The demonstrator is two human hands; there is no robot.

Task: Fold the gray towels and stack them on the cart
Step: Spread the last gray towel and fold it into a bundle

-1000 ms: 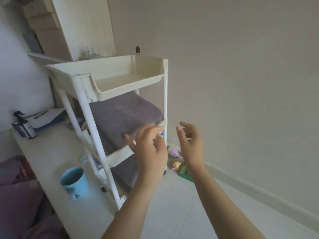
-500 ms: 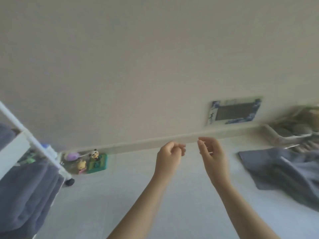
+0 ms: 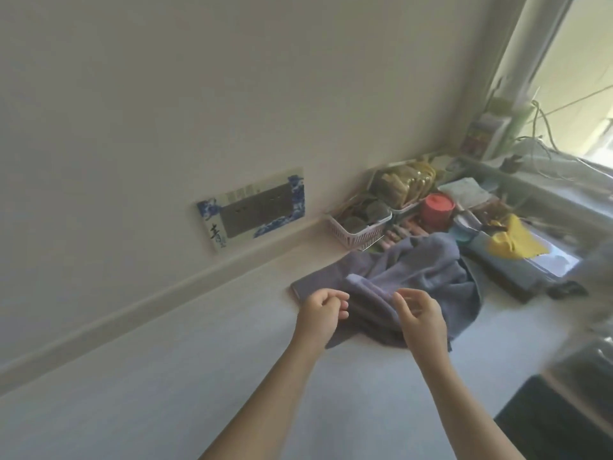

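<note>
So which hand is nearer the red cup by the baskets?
Right. The right hand hovers over the gray towel, below the red cup; the left hand is further left, at the towel's left end.

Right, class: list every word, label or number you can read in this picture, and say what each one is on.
"青": large dark character on the blue-and-white card leaning against the wall.
Smaller print on that card: too blurred to read.
Print on the box by the window: too blurred to read.
Nothing else carries legible text.
</note>
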